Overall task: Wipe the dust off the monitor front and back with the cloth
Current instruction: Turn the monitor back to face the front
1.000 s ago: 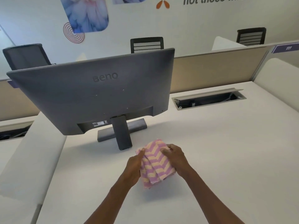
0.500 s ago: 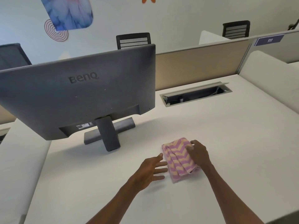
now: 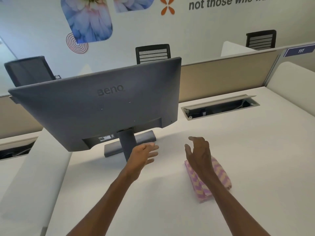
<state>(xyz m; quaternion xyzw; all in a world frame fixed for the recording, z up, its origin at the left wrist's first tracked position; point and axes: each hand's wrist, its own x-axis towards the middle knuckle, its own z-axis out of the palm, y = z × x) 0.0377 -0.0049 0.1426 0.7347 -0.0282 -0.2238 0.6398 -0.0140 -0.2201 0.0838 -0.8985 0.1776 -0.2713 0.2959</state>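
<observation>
The monitor stood on the white desk with its grey back toward the camera, tilted on its stand. The folded pink-and-yellow cloth lay on the desk to the right of the stand, partly hidden by the right forearm. The left hand reached out beside the stand, fingers straight and spread, holding nothing. The right hand hung above the cloth, fingers loosely curved and empty.

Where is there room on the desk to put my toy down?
Bare desk lies right of the cloth, below the cable hatch. It is also bare in front, between the arms. It is crowded around the monitor stand.
</observation>
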